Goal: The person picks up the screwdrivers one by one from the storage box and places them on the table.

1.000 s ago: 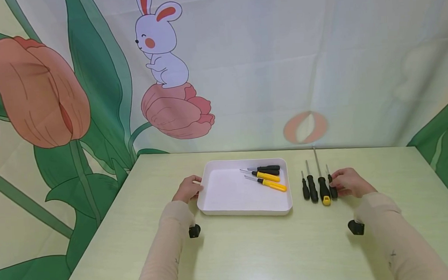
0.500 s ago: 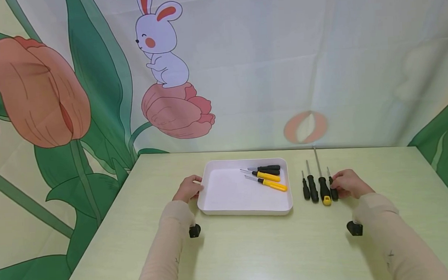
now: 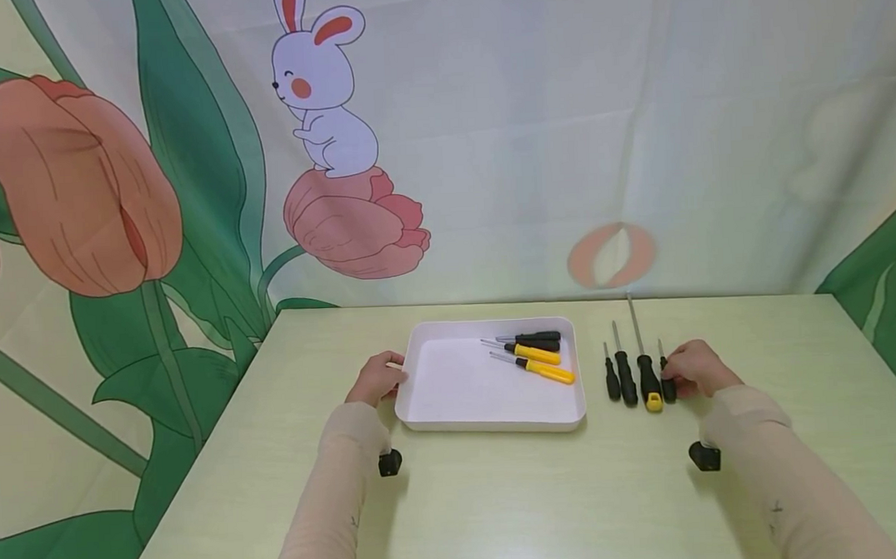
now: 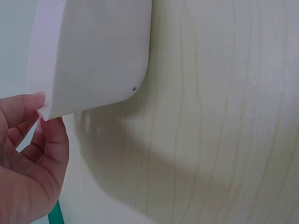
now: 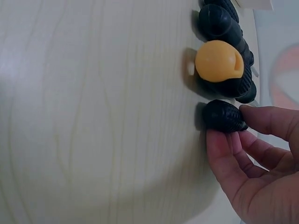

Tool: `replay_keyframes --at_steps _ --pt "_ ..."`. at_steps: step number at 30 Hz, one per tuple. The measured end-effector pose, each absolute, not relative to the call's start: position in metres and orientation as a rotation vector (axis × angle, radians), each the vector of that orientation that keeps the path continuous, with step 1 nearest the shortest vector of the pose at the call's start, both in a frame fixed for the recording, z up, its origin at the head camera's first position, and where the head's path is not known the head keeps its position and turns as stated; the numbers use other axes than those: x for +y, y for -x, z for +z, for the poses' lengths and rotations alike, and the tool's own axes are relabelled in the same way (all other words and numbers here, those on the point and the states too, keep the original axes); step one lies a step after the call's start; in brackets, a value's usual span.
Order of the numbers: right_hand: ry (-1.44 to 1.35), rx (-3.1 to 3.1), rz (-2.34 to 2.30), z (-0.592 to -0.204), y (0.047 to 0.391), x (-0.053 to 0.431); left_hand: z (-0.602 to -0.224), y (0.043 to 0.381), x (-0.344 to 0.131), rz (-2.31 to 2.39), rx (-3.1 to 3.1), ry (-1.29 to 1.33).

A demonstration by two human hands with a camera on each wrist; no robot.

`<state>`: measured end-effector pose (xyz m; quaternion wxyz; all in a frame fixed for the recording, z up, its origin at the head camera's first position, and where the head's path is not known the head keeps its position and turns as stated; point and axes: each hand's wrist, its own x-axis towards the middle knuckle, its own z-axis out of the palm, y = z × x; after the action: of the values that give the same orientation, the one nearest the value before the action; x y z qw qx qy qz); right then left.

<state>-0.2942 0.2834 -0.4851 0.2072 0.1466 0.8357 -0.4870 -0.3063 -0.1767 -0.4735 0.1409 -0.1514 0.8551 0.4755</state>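
Note:
My left hand (image 3: 375,378) pinches the left rim of a white rectangular tray (image 3: 445,384), thumb on the inside edge and fingers outside in the left wrist view, where the tray's outer wall (image 4: 105,51) shows. On the right, my right hand (image 3: 698,367) holds a small black screwdriver (image 3: 669,389) by its handle between thumb and fingers. In the right wrist view that black handle (image 5: 222,115) lies close beside a larger black screwdriver with a yellow end (image 5: 217,61). The held screwdriver's shaft points away from me, roughly in line with the others.
Two more black screwdrivers, a short one (image 3: 613,381) and a longer one (image 3: 626,378), complete the row right of the tray. Inside the tray lie two yellow-handled screwdrivers (image 3: 548,370) and two black-handled ones (image 3: 538,336). A printed cloth (image 3: 487,144) hangs behind the table (image 3: 533,501).
My right hand has drawn slightly toward me with the small black screwdriver, whose tip has swung a little to the right. The left hand and tray look still.

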Motion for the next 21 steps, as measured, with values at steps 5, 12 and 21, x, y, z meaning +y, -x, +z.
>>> replay_keyframes --at_steps 5,12,21 --pt "-0.412 2.350 -1.338 -0.4838 0.2932 0.2813 -0.4747 0.3071 -0.1770 1.376 2.468 0.439" --pt "-0.445 2.358 -1.311 -0.4818 0.2920 0.2783 -0.4773 0.3101 -0.1776 1.355 2.469 0.457" --pt "-0.482 2.368 -1.281 -0.4775 0.2897 0.2750 -0.4782 0.3103 -0.1785 1.354 2.468 0.462"
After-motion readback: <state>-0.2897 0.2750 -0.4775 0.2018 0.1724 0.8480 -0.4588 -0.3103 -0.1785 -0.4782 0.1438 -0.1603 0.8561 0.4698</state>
